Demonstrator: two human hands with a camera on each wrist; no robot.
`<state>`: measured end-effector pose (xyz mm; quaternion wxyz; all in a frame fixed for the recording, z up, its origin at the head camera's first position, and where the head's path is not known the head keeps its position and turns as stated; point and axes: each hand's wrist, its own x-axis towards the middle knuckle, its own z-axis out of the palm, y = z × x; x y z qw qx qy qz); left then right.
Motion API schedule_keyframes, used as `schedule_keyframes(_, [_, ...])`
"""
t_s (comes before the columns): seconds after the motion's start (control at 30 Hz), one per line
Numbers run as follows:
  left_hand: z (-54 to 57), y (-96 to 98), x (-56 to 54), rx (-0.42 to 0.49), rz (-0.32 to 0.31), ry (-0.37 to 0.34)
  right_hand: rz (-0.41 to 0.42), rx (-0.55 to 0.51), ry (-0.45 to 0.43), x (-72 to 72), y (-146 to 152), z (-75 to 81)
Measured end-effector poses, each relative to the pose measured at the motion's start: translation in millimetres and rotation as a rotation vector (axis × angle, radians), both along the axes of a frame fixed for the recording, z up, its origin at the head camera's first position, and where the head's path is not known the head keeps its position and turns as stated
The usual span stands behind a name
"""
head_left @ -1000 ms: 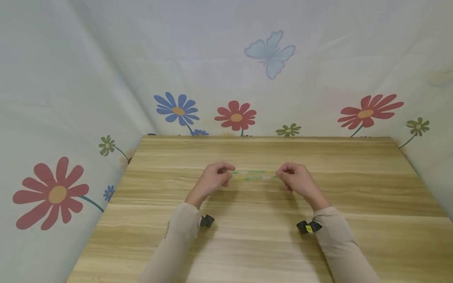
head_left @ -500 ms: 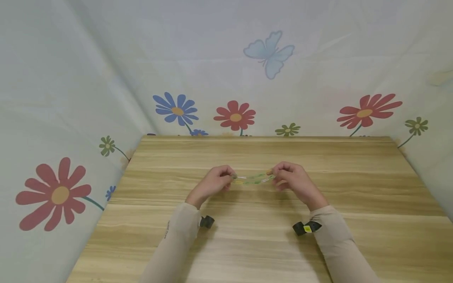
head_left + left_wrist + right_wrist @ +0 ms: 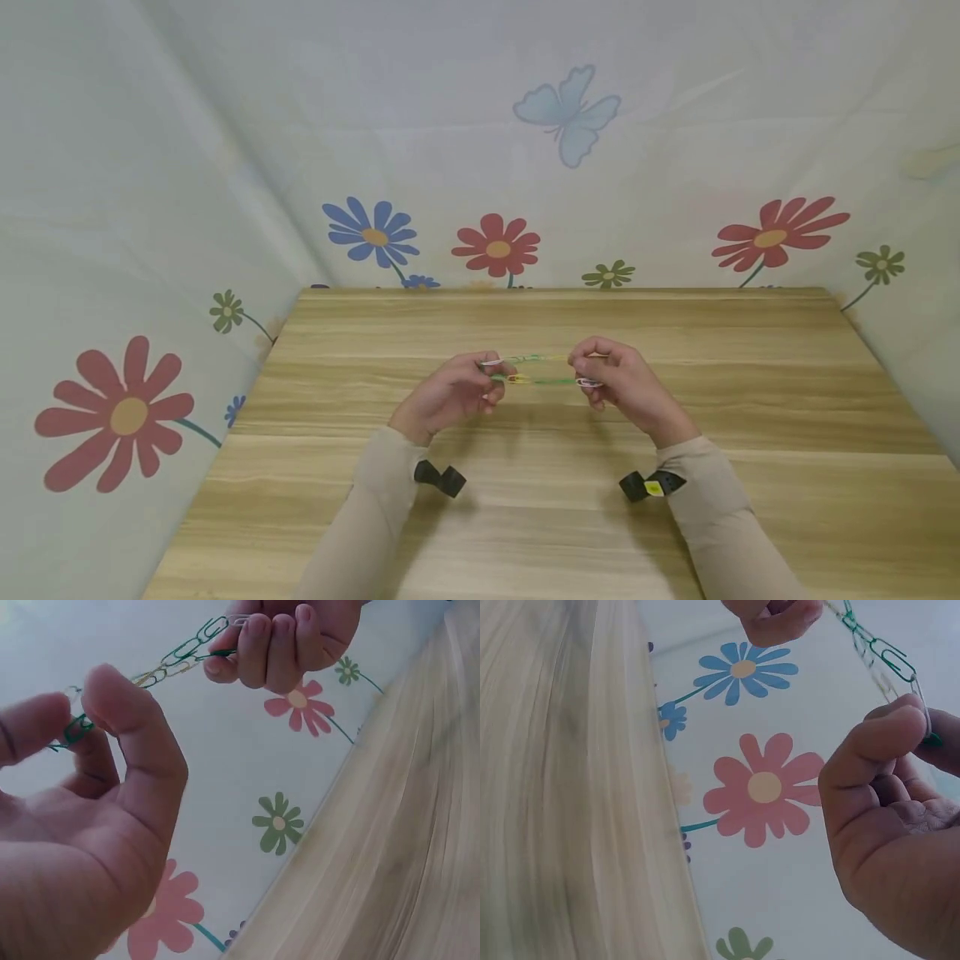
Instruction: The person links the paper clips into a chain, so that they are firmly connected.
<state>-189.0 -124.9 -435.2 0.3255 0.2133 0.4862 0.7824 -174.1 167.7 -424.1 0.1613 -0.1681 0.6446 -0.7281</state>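
A chain of linked paper clips (image 3: 553,381), green, yellow and white, stretches in two strands between both hands above the table. My left hand (image 3: 456,393) holds its left end; in the left wrist view a green paper clip (image 3: 79,729) lies between the curled thumb and fingers. On the other side, my right hand (image 3: 624,385) pinches the right end between thumb and forefinger, with a white paper clip (image 3: 588,382) showing at the fingertips. Part of the chain is hidden behind the fingers in each wrist view.
A wood-grain table (image 3: 525,533) lies under both hands. Behind it and to the sides hang pale curtains (image 3: 420,125) printed with flowers and a butterfly. Each sleeve carries a black wrist camera, the left camera (image 3: 442,478) and the right camera (image 3: 647,485).
The chain sagged half a second ago and is now straighter, its two strands farther apart. My left hand has turned and its fingers have spread. My right hand has come slightly left.
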Motion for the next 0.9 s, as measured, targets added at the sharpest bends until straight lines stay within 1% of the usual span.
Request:
schedule_keyframes(0.07, [1.5,-0.8,1.9,0.038,-0.040,0.001,0.012,0.031,0.018,2.2,0,3.8])
schedule_keyframes(0.13, [2.8,-1.2,3.1,0.032,-0.068,0.027,0.012,0.087,0.044,4.3,0,7.7])
schedule_keyframes(0.17, [3.2,-1.1,3.4,0.014,-0.072,0.042,0.012,0.124,0.060,5.4,1,9.5])
schedule_keyframes(0.23, [4.9,-0.1,4.1,-0.053,-0.057,0.078,0.020,0.188,0.093,8.2,1,14.1])
schedule_keyframes(0.33, [7.1,3.5,4.6,-0.168,-0.002,0.115,0.035,0.277,0.145,11.9,2,20.3])
schedule_keyframes(0.4, [8.7,5.6,5.2,-0.215,0.054,0.140,0.054,0.313,0.176,14.0,3,24.2])
schedule_keyframes(0.47, [9.9,6.6,5.9,-0.212,0.112,0.163,0.065,0.349,0.208,15.2,3,26.6])
schedule_keyframes(0.57, [10.5,5.1,6.3,-0.158,0.186,0.193,0.084,0.396,0.226,15.9,3,28.5])
schedule_keyframes(0.63, [11.1,3.4,6.0,-0.117,0.205,0.205,0.091,0.427,0.214,15.8,3,28.9])
schedule_keyframes(0.73, [11.1,0.1,4.6,-0.096,0.215,0.211,0.090,0.476,0.189,14.7,4,29.0])
schedule_keyframes(0.8, [11.6,-1.9,3.6,-0.112,0.236,0.214,0.072,0.508,0.182,13.3,6,28.4])
schedule_keyframes(0.9, [11.3,-5.0,1.7,-0.181,0.316,0.211,0.028,0.552,0.174,9.6,10,25.0])
